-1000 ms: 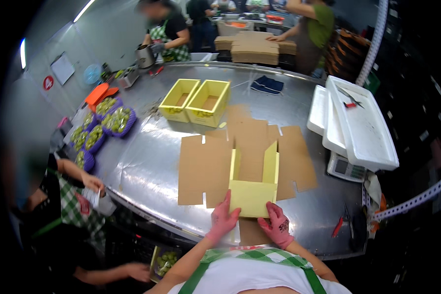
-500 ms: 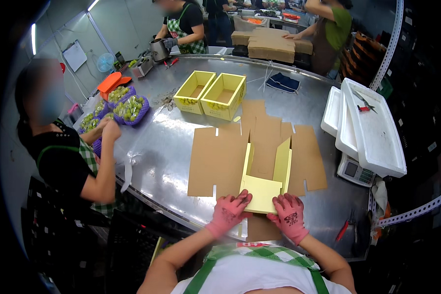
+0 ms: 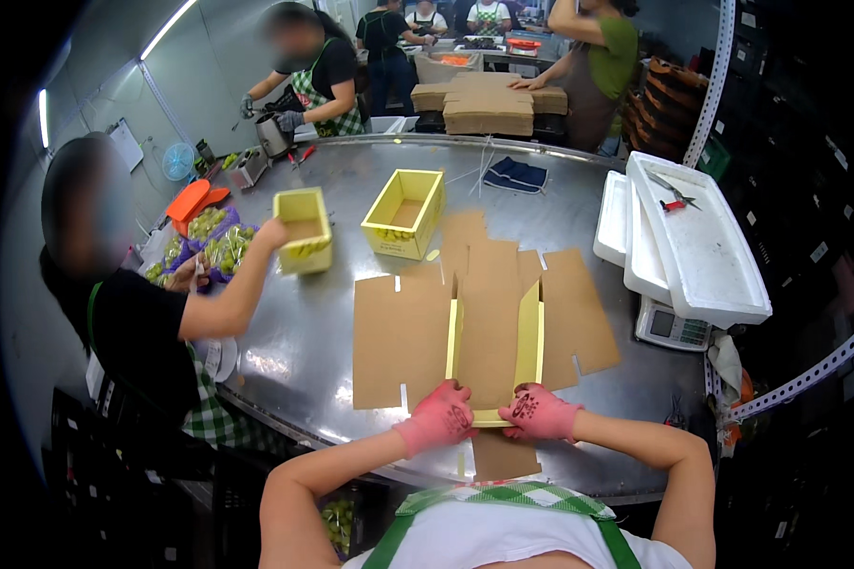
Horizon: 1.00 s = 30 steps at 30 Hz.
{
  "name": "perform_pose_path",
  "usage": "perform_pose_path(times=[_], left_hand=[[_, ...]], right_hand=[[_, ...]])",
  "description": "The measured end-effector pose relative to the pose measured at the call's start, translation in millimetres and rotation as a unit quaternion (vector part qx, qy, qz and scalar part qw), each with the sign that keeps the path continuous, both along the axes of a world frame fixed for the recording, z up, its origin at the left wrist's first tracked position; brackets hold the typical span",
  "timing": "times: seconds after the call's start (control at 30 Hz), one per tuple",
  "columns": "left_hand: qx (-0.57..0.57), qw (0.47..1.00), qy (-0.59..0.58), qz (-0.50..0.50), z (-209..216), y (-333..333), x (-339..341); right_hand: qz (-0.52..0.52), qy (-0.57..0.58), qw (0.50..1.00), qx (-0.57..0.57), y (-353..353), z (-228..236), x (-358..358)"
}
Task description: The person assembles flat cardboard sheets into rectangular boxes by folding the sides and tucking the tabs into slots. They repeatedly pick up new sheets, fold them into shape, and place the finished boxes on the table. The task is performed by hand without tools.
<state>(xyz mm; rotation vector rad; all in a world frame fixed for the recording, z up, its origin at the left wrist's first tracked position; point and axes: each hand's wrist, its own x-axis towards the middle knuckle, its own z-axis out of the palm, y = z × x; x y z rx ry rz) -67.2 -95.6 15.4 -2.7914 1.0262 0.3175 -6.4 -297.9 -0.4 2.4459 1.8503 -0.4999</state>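
A partly folded cardboard box [image 3: 487,341], brown inside with yellow walls, lies before me. Its left and right walls stand up, and its wide brown side flaps [image 3: 400,346] are spread on the table. At its near end stands a low yellow wall [image 3: 488,418]. My left hand [image 3: 438,417], in a pink glove, has its fingers curled over the left corner of that wall. Over the right corner, my right hand [image 3: 541,414], gloved alike, is closed in the same way. A finished yellow box [image 3: 403,213] stands farther off, open at the top.
On the left, a co-worker holds another yellow box [image 3: 304,232] beside wrapped green grapes [image 3: 228,248]. White foam trays [image 3: 707,247] rest over a scale [image 3: 672,324] at the right. A dark blue cloth [image 3: 515,175] and stacked flat cardboard [image 3: 491,102] lie beyond.
The yellow panel that sloped over the near end is now a low wall, with my fingers closed over it. The co-worker has drawn one yellow box to the left.
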Motion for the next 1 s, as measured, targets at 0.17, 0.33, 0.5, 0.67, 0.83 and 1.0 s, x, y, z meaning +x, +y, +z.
perform_pose_path(times=[0.17, 0.33, 0.5, 0.67, 0.83, 1.0], left_hand=[[-0.039, 0.999, -0.008, 0.010, -33.2, -3.3, -0.1], [-0.042, 0.996, 0.072, 0.029, -32.7, -12.0, 7.3], [-0.036, 0.985, 0.166, 0.041, -21.0, -10.5, 22.4], [-0.208, 0.963, 0.153, 0.069, 6.9, 0.7, 19.5], [-0.259, 0.954, 0.068, 0.135, 59.6, 13.4, 7.5], [-0.034, 0.993, 0.082, 0.080, 9.3, -20.4, -3.1]], right_hand=[[-0.034, -0.015, 0.997, 0.072, 7.1, -4.5, -11.8], [-0.053, -0.021, 0.998, 0.022, 6.6, -16.0, -10.7], [-0.047, 0.079, 0.995, -0.028, 12.0, -13.9, 5.3], [-0.035, 0.042, 0.994, -0.095, 20.4, 6.3, -1.2], [-0.005, -0.017, 0.993, -0.113, 18.4, 5.9, -9.6], [-0.041, 0.071, 0.991, -0.109, 17.0, 7.5, -6.4]])
